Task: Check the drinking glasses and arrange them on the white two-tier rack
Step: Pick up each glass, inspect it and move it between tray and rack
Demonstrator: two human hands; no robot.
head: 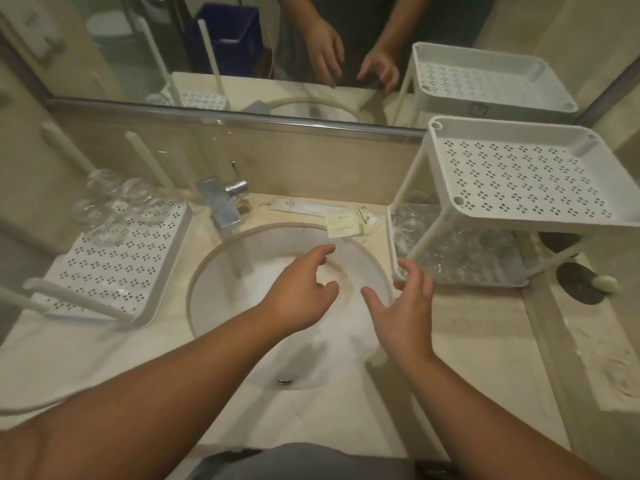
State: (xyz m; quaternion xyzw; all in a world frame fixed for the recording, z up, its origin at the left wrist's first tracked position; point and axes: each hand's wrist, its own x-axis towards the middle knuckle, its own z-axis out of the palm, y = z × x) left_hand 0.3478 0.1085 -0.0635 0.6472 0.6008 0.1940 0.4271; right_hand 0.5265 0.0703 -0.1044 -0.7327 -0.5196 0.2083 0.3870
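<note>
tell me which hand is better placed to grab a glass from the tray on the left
Left, probably. The left hand hovers empty over the sink, on the side nearer the glasses on the left tray. The right hand is by the two-tier rack.

I'm at a beige marble counter (485, 341) w/ a round white sink (242, 271) set in it, chrome tap (221, 202) at the back. Wide mirror (138, 46) runs along the beige wall (311, 161) above. Light is warm & dim, no window in view.
</note>
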